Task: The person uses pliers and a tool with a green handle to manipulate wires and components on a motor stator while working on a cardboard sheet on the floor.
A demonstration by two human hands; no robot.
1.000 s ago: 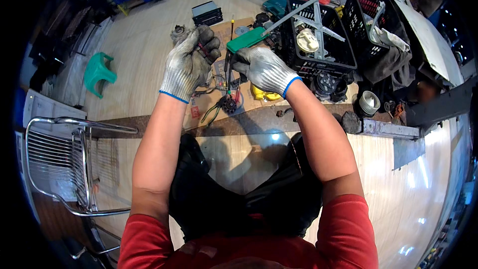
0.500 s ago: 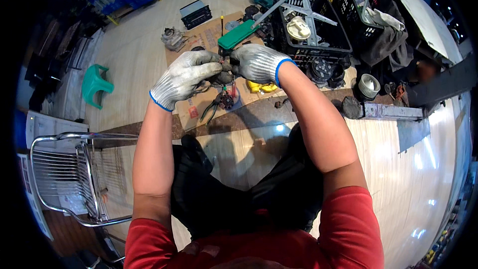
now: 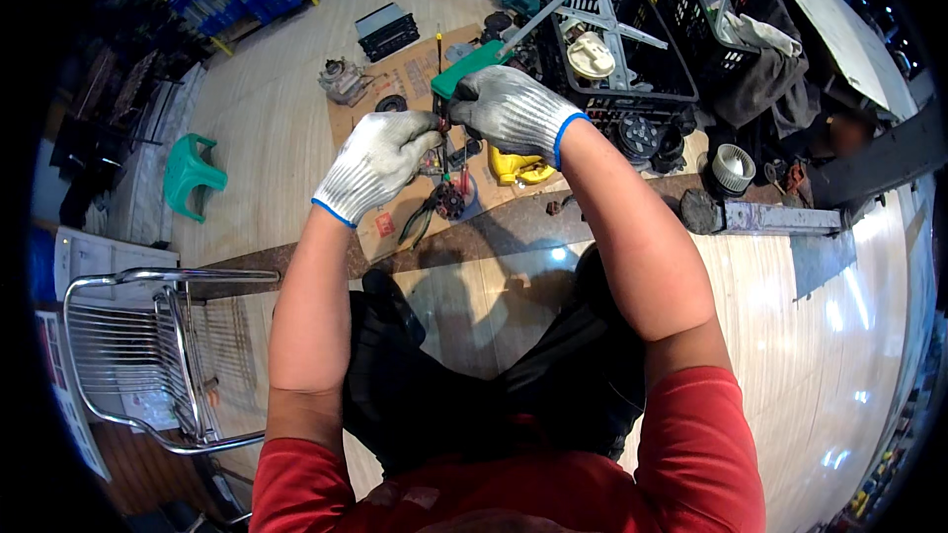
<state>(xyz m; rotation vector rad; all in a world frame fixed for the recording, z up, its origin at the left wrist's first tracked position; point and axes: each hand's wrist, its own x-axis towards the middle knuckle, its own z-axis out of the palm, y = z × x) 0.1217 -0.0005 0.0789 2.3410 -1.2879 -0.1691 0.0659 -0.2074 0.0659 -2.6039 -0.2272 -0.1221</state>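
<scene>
White knit gloves cover both hands, which meet over a cardboard sheet (image 3: 380, 212) on the floor. My left hand (image 3: 377, 160) is closed, fingertips pinched at a small dark part I cannot make out. Close beside it, my right hand (image 3: 515, 111) is curled closed too; whatever its fingers hold is hidden. Just beyond the right hand lies a green, flat-sided object (image 3: 468, 67). Nearer to me are pliers (image 3: 417, 222) with dark green handles and a round part (image 3: 450, 202) with reddish pieces. To their right sits a yellow plastic piece (image 3: 517, 166).
Black plastic crates (image 3: 632, 97) holding metal brackets and a cream round part stand at the far right. A metal-cased unit (image 3: 387, 32), a cast metal part (image 3: 345, 81) and a black ring (image 3: 392, 104) lie beyond my left hand. A green stool (image 3: 194, 176) and chrome chair (image 3: 123, 336) are left.
My right hand has shifted slightly away from me, and my left hand has turned and moved a little right. More of the yellow piece and the black ring shows.
</scene>
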